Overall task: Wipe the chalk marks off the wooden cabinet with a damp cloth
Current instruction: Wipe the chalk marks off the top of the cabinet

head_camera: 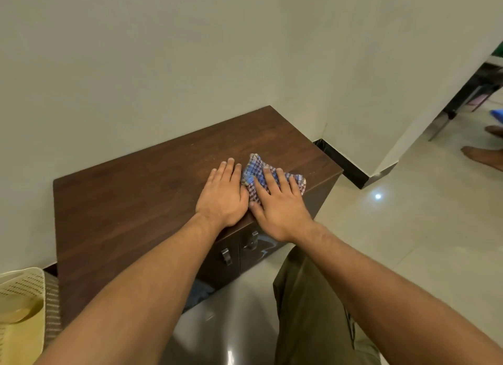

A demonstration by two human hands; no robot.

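A low dark wooden cabinet (130, 196) stands against the wall. A folded blue and red checked cloth (255, 168) lies on its top near the right front corner. My right hand (277, 204) presses flat on the cloth with straight fingers. My left hand (223, 193) lies flat on the bare wood just left of the cloth, its fingers straight. Faint pale specks (209, 158) show on the wood beyond my left hand. Whitish chalk scribbles (265, 246) show on the right cabinet door below my right wrist.
Two metal handles (226, 256) sit on the cabinet doors. A cream perforated plastic basket (21, 304) stands at the lower left. A wall corner (381, 171) juts out to the right, with another person's bare feet (481, 155) and furniture legs beyond it on the glossy tiled floor.
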